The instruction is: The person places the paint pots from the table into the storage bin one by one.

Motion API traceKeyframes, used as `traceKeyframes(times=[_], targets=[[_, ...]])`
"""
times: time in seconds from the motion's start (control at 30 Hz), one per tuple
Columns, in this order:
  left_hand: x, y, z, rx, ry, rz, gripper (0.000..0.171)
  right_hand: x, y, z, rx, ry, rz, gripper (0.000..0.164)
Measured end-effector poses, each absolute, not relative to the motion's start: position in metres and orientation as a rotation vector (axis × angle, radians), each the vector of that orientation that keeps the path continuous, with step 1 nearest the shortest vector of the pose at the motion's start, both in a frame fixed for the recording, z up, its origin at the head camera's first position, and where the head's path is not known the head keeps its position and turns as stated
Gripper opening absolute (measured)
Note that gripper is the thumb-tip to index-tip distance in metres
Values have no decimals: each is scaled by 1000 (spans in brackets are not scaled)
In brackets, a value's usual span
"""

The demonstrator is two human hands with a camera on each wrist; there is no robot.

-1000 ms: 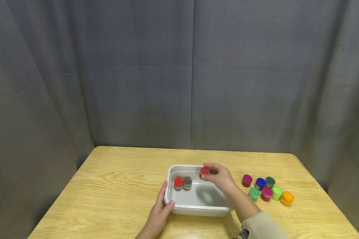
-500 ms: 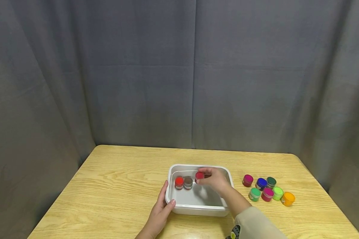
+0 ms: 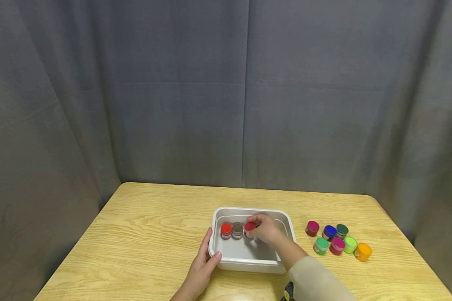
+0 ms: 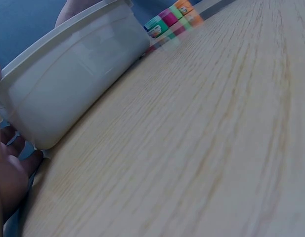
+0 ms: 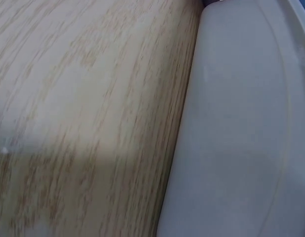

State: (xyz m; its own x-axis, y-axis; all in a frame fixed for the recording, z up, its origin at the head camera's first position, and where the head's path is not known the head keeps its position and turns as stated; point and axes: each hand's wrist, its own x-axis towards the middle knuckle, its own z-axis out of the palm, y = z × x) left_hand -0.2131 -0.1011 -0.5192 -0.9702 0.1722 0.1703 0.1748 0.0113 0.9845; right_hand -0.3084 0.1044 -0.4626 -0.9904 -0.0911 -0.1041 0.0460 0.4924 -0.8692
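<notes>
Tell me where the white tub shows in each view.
Head: the tub sits low at centre on the table, the left hand on its left wall, the right hand inside it.
Left wrist: upper left, its outer wall seen from table height.
Right wrist: fills the right side, only its wall.
Shared landmark: the wooden table.
</notes>
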Motion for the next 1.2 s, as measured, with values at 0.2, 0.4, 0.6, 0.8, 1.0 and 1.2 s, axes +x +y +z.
traceKeyframes(times=[0.2, 0.4, 0.6, 0.8, 1.0, 1.2], targets=[[-213, -101, -519, -407, -2224, -2186, 69, -321, 110, -482, -149, 2592, -1549, 40], [-213, -102, -519, -407, -2237, -2176, 69, -313, 102, -470, -42, 2629, -1461, 44], [-213, -102, -521, -392, -2253, -2174, 69, -307, 98, -461, -5, 2652, -1400, 45], [-214, -102, -522, -392, -2252, -2177, 69, -306, 99, -462, -12, 2661, -1425, 43], [-213, -102, -521, -392, -2271, -2157, 69, -302, 103, -457, 0, 2651, -1466, 42], [-212, -102, -521, -388, -2266, -2149, 69, -302, 110, -453, -5, 2697, -1442, 43]])
